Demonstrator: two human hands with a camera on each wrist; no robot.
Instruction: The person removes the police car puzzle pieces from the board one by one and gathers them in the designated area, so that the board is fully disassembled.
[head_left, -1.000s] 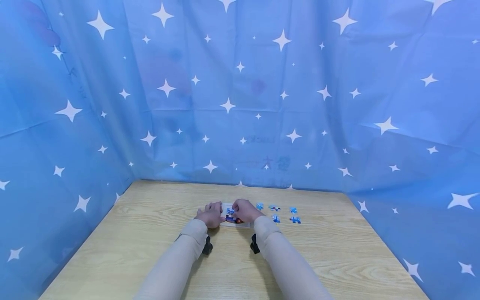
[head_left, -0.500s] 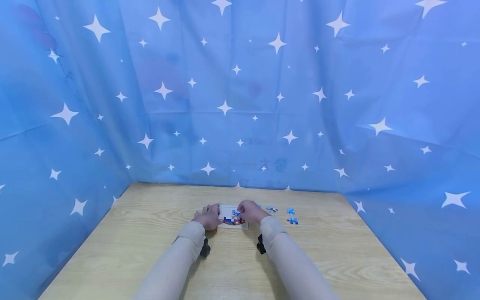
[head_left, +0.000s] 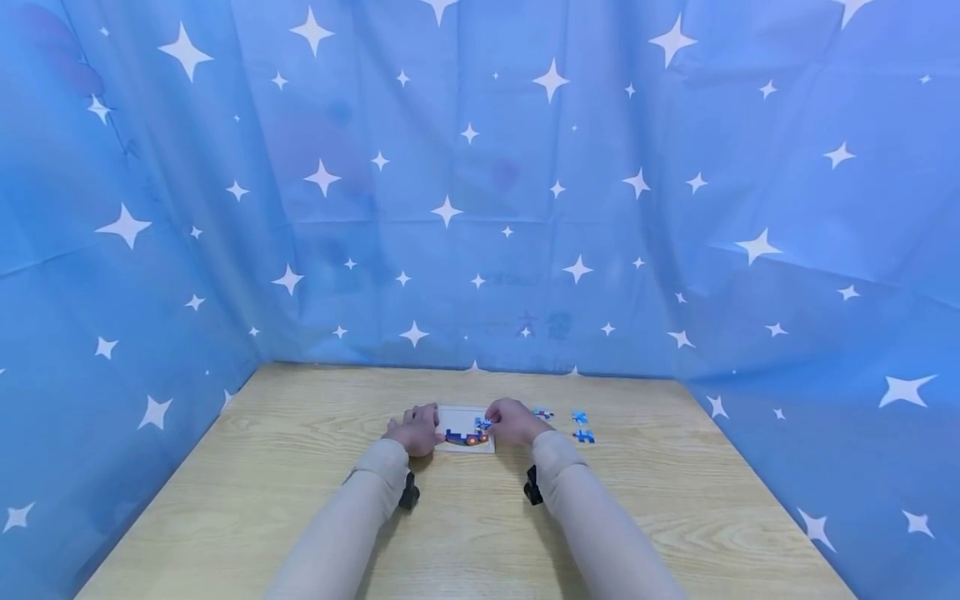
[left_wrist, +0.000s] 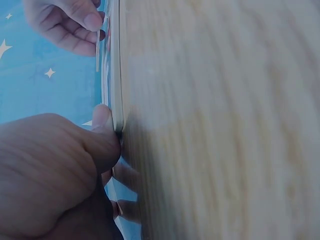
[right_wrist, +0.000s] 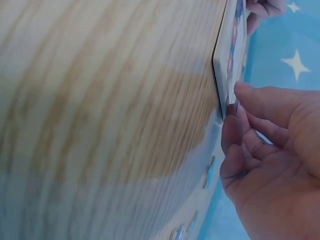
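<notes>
A shallow white-framed puzzle tray (head_left: 454,415) lies on the table, with joined pieces of a dark, colourful picture (head_left: 456,437) along its near side. At its left edge my left hand (head_left: 415,431) holds the tray; in the left wrist view the thumb (left_wrist: 102,120) lies against the tray's corner. Above the tray's right part, my right hand (head_left: 516,422) pinches a blue jigsaw piece (head_left: 482,423) between thumb and fingers. Edge-on in the left wrist view, that piece (left_wrist: 97,52) shows as a thin strip raised off the tray. The right wrist view has the fingertips right by the tray's corner.
Loose jigsaw pieces lie right of the right hand: one multicoloured piece (head_left: 543,412), a blue one (head_left: 580,417) and another blue one (head_left: 584,436). A starry blue curtain (head_left: 480,167) stands behind the wooden table (head_left: 465,533). Black wrist devices (head_left: 408,492) sit under both forearms.
My right hand has moved right with the pinched jigsaw piece, from the tray's middle to its right side. It now covers some loose pieces. The left hand stays at the tray's edge.
</notes>
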